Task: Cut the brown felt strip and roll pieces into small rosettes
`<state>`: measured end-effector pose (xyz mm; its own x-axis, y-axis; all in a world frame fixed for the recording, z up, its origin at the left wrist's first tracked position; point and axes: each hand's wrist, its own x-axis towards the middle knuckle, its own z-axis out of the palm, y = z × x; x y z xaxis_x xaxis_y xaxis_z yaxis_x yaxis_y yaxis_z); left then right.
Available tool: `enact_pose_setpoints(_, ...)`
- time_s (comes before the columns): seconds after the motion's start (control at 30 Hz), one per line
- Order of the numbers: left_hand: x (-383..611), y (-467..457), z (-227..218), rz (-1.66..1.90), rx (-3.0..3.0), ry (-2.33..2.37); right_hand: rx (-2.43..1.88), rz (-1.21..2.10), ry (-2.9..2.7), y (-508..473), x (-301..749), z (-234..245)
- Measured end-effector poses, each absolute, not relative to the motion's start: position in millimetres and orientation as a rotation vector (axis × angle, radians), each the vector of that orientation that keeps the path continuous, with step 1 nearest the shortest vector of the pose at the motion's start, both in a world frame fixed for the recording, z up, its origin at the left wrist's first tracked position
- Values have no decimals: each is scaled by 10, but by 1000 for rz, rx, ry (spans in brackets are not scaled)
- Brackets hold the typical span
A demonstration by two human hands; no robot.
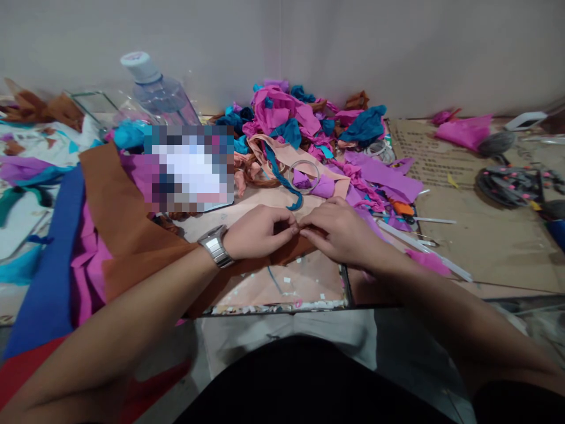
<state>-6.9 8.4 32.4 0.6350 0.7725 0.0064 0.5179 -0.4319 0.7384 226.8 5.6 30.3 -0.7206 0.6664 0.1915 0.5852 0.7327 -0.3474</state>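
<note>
My left hand, with a metal watch on the wrist, and my right hand meet fingertip to fingertip at the middle of the table. Both pinch the edge of a brown crepe paper sheet that runs from the left under my hands. The fingers of both hands are curled and pressed on the paper. Just beyond the hands lies a peach paper strip with a clear tape roll on it.
A heap of pink, purple and teal paper scraps fills the back middle. A plastic water bottle stands at the back left. Blue and magenta sheets lie at the left. Cardboard covers the right, with dark cords.
</note>
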Motion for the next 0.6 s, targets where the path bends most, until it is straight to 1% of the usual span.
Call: enact_pose_setpoints(0.6, -45, 34, 316, 509, 2287, 1034, -939, 369, -2604, 84, 2244, 305)
